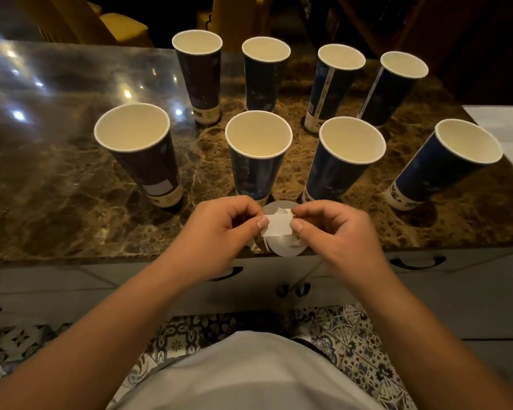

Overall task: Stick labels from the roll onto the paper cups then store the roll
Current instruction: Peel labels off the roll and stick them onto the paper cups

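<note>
Label: I am watching a white label (pixel 277 224) being pinched at both ends, hanging just above the roll, at the near edge of the counter.
Roll: the roll (pixel 283 247) is lying flat under the label, partly hidden by both hands; loose strips of backing are curling off it.
Left hand: the left hand (pixel 219 232) is curling almost closed, thumb and forefinger nipping the label's left end.
Right hand: the right hand (pixel 335 229) is curling the same way, thumb and forefinger gripping the label's right end.
Step in hand: I am judging this as peeling a label free of its backing; whether it is fully off, I cannot tell.
Next move: I am expecting it calls for carrying the label, sticky side kept clear of fingers, to a bare cup wall and pressing it flat.
Nearest cup: the cup (pixel 256 155) just beyond the roll is standing upright and empty, no label showing on it.
Labelled cup: the cup (pixel 141 152) beyond the roll to the left is already wearing a pale label low on its side; empty too.
Other cups: six more are standing upright beyond the roll, every visible inside empty.
Counter: the marble counter (pixel 57 187) is carrying all of it.
</note>
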Available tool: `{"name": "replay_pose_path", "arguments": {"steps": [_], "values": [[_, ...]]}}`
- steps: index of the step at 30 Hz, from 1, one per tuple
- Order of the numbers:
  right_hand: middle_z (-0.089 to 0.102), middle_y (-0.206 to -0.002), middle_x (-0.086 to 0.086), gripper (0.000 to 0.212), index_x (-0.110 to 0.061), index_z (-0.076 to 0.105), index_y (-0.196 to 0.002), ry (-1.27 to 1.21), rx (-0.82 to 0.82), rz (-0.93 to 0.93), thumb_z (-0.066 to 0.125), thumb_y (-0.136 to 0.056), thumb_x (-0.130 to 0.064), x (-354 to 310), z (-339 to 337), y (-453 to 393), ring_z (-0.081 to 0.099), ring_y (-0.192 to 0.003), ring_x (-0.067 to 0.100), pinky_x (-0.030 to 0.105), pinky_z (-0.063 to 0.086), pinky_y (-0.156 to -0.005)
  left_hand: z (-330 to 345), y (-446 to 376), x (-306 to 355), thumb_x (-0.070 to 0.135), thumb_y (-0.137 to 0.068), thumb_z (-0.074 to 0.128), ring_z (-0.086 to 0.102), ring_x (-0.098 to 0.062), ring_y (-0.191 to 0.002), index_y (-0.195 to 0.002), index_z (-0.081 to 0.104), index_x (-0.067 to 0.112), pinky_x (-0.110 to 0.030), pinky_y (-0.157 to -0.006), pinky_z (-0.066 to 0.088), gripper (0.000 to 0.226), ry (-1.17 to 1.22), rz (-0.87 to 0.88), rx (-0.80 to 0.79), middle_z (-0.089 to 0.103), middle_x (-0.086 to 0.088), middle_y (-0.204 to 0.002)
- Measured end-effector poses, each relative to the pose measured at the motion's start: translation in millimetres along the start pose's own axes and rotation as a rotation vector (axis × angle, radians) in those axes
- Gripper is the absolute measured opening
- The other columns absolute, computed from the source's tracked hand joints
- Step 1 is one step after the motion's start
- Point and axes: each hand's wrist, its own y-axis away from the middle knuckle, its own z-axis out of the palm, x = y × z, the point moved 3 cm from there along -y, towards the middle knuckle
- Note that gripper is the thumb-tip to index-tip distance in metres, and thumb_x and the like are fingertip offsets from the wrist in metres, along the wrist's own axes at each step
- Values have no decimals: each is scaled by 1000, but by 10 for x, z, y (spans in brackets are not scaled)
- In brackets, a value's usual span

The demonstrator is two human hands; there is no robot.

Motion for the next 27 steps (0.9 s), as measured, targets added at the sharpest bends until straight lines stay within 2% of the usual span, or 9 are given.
{"name": "replay_pose_path", "arguments": {"steps": [4, 7, 12, 13, 15, 17, 19, 24, 27], "values": [[72, -75, -6, 10, -25, 75, -82, 7, -41, -32, 75, -82, -16, -6, 60, -63, 65, -69, 9, 24, 56, -63, -28, -15, -12, 23, -90, 64, 63, -9, -68, -88, 71, 21, -22, -61, 53, 8, -90, 31, 12, 69, 4, -75], [70, -73, -7, 8, -25, 75, -80, 59, -25, -55, 74, -82, -17, 15, 91, -86, 64, -68, 9, 29, 56, -62, -29, -23, -66, 24, -89, 67, 63, -6, -65, -86, 73, 22, -20, -59, 53, 7, -64, -22, 56, 70, 6, -73], [68, -75, -12, 11, -27, 71, -80, 120, 102, -111, 69, -86, -18, 37, 93, -126, 63, -73, 8, 30, 55, -64, -37, -80, -200, 25, -87, 69, 60, -5, -65, -91, 66, 21, -19, -61, 54, 7, 91, -177, 315, 66, 6, -76], [67, -75, -13, 12, -28, 70, -80, 116, 127, -109, 69, -86, -18, 49, 79, -141, 63, -73, 9, 29, 54, -63, -38, -115, -240, 26, -85, 71, 59, -4, -71, -98, 62, 20, -19, -65, 53, 17, 121, -211, 364, 64, 7, -84], [66, -74, -13, 13, -28, 69, -80, 109, 146, -104, 69, -87, -17, 72, 60, -162, 62, -72, 6, 26, 52, -62, -38, -223, -320, 33, -79, 76, 57, -8, -99, -121, 50, 23, -25, -84, 51, 50, 83, -228, 395, 59, 6, -115], [65, -71, -14, 13, -27, 69, -80, 104, 153, -109, 69, -87, -16, 78, 56, -166, 61, -69, 4, 23, 49, -60, -31, -356, -357, 36, -74, 80, 43, -12, -129, -141, 33, 27, -31, -104, 40, 83, 51, -199, 338, 43, 5, -144], [65, -71, -14, 13, -27, 69, -81, 106, 160, -112, 70, -87, -16, 77, 60, -158, 62, -69, 4, 22, 49, -60, -10, -477, -354, 33, -73, 83, 31, -10, -138, -148, 22, 30, -30, -109, 31, 97, 72, -157, 265, 34, 5, -153], [66, -71, -15, 13, -29, 69, -81, 87, 168, -88, 69, -87, -18, 70, 33, -146, 63, -70, 6, 22, 50, -61, 37, -646, -348, 16, -73, 83, 45, -10, -129, -143, 36, 24, -30, -105, 43, 85, 211, -151, 243, 51, 8, -138], [67, -73, -12, 11, -27, 69, -82, 76, 172, -80, 69, -87, -17, 6, -6, -145, 64, -72, 7, 22, 52, -63, -30, -614, -296, 22, -75, 81, 54, -8, -120, -137, 44, 21, -28, -97, 48, 73, 266, -162, 307, 58, 8, -131]]}}
